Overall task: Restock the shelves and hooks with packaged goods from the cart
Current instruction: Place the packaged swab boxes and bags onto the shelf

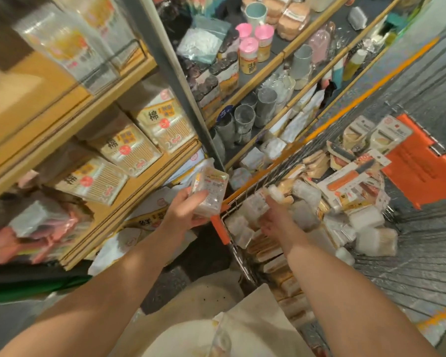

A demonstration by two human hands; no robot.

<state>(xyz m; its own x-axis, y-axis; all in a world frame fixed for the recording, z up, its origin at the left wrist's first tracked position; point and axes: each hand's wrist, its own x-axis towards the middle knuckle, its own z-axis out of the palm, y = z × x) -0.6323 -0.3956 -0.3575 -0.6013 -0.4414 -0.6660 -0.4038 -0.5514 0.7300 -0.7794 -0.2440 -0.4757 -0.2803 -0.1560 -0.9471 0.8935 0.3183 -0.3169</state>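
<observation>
Nearest the lens: two bare forearms reaching forward over pale fabric at the bottom edge.

Left hand (184, 211): fingers and thumb curled round a clear plastic pack (209, 193) with a yellow-and-white label; pack held tilted, above the gap between shelving and cart, near the cart's near-left corner.

Right hand (273, 217): lowered inside the cart, fingers bent over a small clear pack (255, 206) lying among others; blurred, so cannot tell whether gripping or only touching.

Wire cart (242, 256): metal rim with an orange handle sleeve (220, 229) at the near-left corner. Contents: clear tubs and packs, stacked beige flat packets along the near side, white blocks at right, carded items with an orange-handled tool (345, 177) toward the far end. Orange plastic flap (420, 161) at the far end of the cart.

Wooden shelving unit (70, 140), left: cotton-swab packs (129, 148) with yellow labels in a slanting row on the middle tier; pink packaged goods (34, 233) on the lower tier; clear packs on the tier above, blurred.

Grey upright post (180, 83) between the two shelving bays.

Dark shelves with wooden edging (265, 73), right of the post: pink-lidded jars (250, 50), dark-lidded jars, grey cups, clear bags, a pale blue cup.

Floor at right: grey, with an orange stripe (376, 83).
</observation>
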